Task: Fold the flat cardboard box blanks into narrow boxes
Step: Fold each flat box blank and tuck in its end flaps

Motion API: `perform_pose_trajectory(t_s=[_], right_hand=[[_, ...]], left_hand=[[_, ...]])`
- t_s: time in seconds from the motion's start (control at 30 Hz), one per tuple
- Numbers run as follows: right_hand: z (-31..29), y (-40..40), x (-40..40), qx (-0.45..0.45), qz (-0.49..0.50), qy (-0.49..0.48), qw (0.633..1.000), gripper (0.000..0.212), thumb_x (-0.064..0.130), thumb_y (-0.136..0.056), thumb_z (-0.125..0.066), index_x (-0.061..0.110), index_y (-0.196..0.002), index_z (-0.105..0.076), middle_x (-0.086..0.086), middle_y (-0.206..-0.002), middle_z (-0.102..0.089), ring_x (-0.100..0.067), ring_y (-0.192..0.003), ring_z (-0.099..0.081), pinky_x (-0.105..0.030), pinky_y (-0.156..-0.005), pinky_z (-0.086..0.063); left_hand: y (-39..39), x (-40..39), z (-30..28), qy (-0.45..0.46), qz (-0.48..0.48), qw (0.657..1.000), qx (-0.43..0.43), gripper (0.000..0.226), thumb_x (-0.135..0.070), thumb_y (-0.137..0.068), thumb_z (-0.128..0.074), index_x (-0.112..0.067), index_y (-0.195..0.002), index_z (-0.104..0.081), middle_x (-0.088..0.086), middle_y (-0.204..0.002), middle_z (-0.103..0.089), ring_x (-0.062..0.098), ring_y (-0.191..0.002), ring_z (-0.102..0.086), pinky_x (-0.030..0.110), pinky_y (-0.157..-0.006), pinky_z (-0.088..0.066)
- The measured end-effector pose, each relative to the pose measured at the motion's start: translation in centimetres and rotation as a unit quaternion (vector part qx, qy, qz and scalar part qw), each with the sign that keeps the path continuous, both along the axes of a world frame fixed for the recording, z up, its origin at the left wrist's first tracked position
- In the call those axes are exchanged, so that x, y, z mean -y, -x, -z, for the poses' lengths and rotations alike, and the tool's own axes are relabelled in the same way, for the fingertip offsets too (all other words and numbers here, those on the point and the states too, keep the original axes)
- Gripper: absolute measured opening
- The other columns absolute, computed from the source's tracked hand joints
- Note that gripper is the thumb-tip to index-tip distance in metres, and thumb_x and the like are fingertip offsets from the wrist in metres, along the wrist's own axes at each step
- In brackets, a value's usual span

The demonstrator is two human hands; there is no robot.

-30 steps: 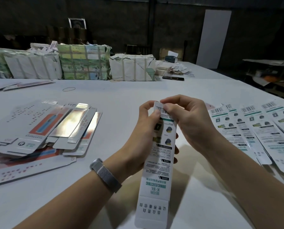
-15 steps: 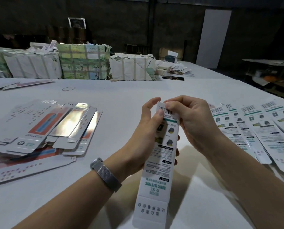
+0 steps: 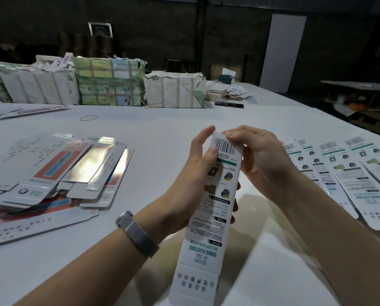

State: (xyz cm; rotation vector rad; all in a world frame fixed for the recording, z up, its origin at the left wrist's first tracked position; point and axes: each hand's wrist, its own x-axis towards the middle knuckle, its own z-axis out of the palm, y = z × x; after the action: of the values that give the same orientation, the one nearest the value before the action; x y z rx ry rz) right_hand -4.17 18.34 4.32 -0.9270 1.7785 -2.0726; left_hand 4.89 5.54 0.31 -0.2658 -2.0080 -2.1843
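Note:
I hold a narrow white box (image 3: 209, 219) with a barcode and green print, tilted up above the table. My left hand (image 3: 191, 177) wraps round its upper half, thumb on the printed face below the barcode. My right hand (image 3: 257, 160) pinches the far top end by the barcode, fingers curled over the end. The box's open lower flap hangs toward me. To the left lies a heap of flat blanks (image 3: 52, 173) with silver and orange print. To the right, several folded narrow boxes (image 3: 348, 171) lie side by side.
The white table (image 3: 151, 138) carries wrapped bundles (image 3: 109, 82) along its far edge, a rubber band (image 3: 88, 117) and a dark phone (image 3: 229, 104). Another table (image 3: 357, 87) stands at the far right. A watch sits on my left wrist.
The box has tilted and shifted slightly right. My right fingers have worked over the top end by the barcode, and my left thumb has slid down onto the face.

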Motion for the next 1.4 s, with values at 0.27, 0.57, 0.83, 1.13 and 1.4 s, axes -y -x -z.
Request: perform_pose_trajectory(t_s=[0.27, 0.57, 0.83, 1.13, 1.4], right_hand=[[-0.2, 0.2, -0.2, -0.009, 0.041, -0.031, 0.999, 0.022, 0.006, -0.091, -0.059, 0.006, -0.069, -0.061, -0.003, -0.062, -0.065, -0.016, -0.060, -0.064, -0.023, -0.054, -0.053], [-0.6, 0.8, -0.6, -0.040, 0.035, -0.071, 0.996, 0.024, 0.005, -0.091, -0.060, 0.004, -0.067, -0.054, -0.002, -0.061, -0.065, -0.012, -0.057, -0.064, -0.022, -0.053, -0.051], [-0.2, 0.5, -0.6, -0.050, -0.008, -0.056, 0.997, 0.039, 0.033, -0.103, -0.046, 0.013, -0.086, -0.075, -0.002, -0.085, -0.072, -0.014, -0.086, -0.069, -0.030, -0.069, -0.057], [0.9, 0.0, 0.5, -0.003, -0.019, -0.023, 1.000, 0.047, 0.046, -0.102, -0.038, 0.023, -0.095, -0.079, -0.004, -0.100, -0.074, -0.017, -0.097, -0.068, -0.039, -0.077, -0.052], [1.1, -0.6, 1.0, 0.204, -0.138, 0.095, 0.965, 0.052, 0.058, -0.092, -0.045, 0.024, -0.122, -0.070, 0.001, -0.116, -0.068, -0.022, -0.110, -0.059, -0.041, -0.092, -0.046]], left_hand=[[0.1, -0.1, 0.2, 0.012, -0.002, 1.000, 0.014, 0.034, -0.050, -0.104, -0.035, -0.071, -0.130, -0.027, 0.008, -0.083, -0.069, 0.033, -0.065, -0.070, 0.036, -0.054, -0.057], [0.4, 0.1, 0.2, 0.021, 0.010, 1.000, 0.010, 0.034, -0.053, -0.103, -0.038, -0.069, -0.131, -0.029, 0.003, -0.082, -0.072, 0.029, -0.064, -0.071, 0.034, -0.053, -0.057], [-0.1, 0.6, -0.6, 0.003, -0.024, 1.000, 0.002, 0.017, -0.046, -0.107, -0.031, -0.049, -0.122, -0.038, 0.005, -0.082, -0.070, 0.031, -0.065, -0.070, 0.037, -0.052, -0.057], [-0.7, 1.0, -1.1, -0.003, -0.046, 0.999, 0.002, 0.017, -0.044, -0.108, -0.029, -0.048, -0.123, -0.037, 0.005, -0.083, -0.070, 0.030, -0.065, -0.071, 0.035, -0.052, -0.057], [0.6, 0.5, -1.2, -0.025, -0.081, 0.995, -0.048, 0.019, -0.045, -0.107, -0.033, -0.052, -0.124, -0.037, 0.007, -0.102, -0.068, 0.020, -0.076, -0.072, 0.039, -0.065, -0.062]])
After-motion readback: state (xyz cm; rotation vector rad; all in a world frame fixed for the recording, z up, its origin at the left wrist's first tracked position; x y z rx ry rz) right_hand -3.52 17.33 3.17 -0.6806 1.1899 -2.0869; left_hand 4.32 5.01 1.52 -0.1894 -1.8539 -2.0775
